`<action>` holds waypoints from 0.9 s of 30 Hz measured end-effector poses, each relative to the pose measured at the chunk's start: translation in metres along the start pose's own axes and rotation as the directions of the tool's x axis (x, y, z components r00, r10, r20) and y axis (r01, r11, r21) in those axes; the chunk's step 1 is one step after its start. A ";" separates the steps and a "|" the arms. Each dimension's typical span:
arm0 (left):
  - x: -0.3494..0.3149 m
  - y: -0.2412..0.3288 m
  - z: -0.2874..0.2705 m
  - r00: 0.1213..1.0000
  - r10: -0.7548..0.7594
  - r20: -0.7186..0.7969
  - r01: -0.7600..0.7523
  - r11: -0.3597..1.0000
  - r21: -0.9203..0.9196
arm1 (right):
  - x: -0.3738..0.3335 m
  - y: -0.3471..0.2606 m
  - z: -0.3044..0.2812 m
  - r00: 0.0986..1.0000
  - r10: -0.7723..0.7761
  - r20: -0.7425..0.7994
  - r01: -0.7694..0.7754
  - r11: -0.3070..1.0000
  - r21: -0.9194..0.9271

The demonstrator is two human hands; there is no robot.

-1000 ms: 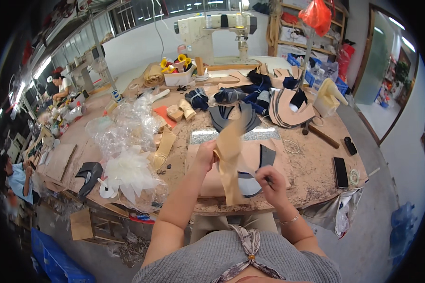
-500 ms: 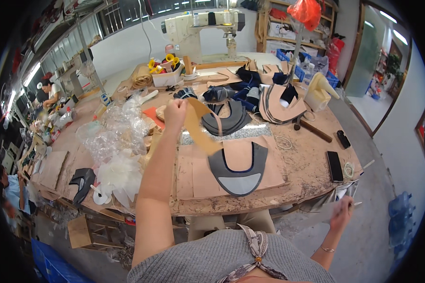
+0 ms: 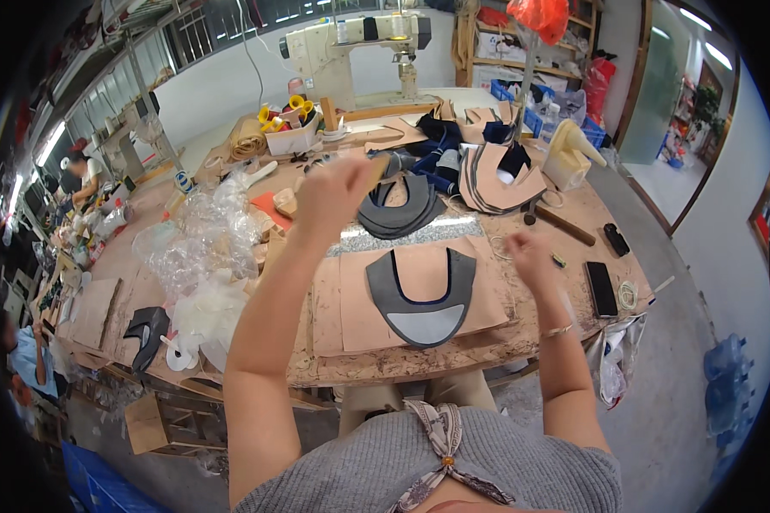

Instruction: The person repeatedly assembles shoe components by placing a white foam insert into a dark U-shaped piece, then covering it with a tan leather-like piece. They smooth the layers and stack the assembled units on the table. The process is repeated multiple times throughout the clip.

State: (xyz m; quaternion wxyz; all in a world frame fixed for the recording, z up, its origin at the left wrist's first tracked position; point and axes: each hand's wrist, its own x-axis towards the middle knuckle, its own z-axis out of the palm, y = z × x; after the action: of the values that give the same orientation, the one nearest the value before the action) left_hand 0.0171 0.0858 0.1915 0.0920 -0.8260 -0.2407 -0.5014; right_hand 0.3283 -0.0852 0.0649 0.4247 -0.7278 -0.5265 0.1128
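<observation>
1. A pale sewing machine (image 3: pixel 321 68) stands past the far side of the worktable (image 3: pixel 376 369), beyond both hands.
2. Beyond the left hand (image 3: pixel 334 195), a white bin (image 3: pixel 293 142) holds yellow cones (image 3: pixel 298 103).
3. Farther off past the right hand (image 3: pixel 532 258), a blue crate (image 3: pixel 532 121) stands beside clear plastic bags.
4. The left hand is raised over the table, blurred, fingers closed; a tan piece (image 3: pixel 377 174) shows at its fingers, apparently gripped.
5. The right hand is lower, fingers curled; whether it holds anything, I cannot tell.
6. Nearer the body, between the hands, a grey U-shaped piece (image 3: pixel 425 325) lies flat on a tan sheet (image 3: pixel 357 316).
7. Right of the right hand lie a hammer (image 3: pixel 566 225) and a black phone (image 3: pixel 601 289).
</observation>
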 end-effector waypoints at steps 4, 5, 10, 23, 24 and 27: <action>-0.061 0.074 0.005 0.857 0.516 0.013 -0.512 0.852 -0.111 | -0.037 -0.078 0.034 0.773 -0.176 0.610 -0.534 0.338 0.775; -0.085 0.092 0.009 0.765 0.637 0.094 -0.644 0.761 0.083 | -0.042 -0.088 0.040 0.769 -0.170 0.616 -0.576 0.234 0.783; -0.203 0.140 0.002 0.953 0.299 0.039 -0.249 0.855 -0.456 | -0.073 -0.076 0.059 0.910 0.043 0.412 -0.406 0.287 0.868; -0.127 0.061 0.019 0.467 -0.529 0.709 0.884 0.250 -0.396 | -0.038 -0.055 0.059 0.942 0.052 0.332 -0.223 0.836 0.502; -0.137 0.063 0.021 0.492 -0.521 0.697 0.870 0.269 -0.413 | -0.045 -0.044 0.064 0.944 0.052 0.326 -0.201 0.874 0.442; -0.187 0.058 0.040 0.540 -0.493 0.682 0.837 0.225 -0.499 | -0.073 -0.026 0.081 0.955 0.056 0.290 -0.185 0.878 0.441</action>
State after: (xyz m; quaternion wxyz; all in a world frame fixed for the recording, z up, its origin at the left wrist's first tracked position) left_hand 0.0054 -0.0062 0.0139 -0.5616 -0.6589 -0.3413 -0.3660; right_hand 0.2311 -0.1052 0.0137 0.5031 -0.6147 -0.4900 0.3592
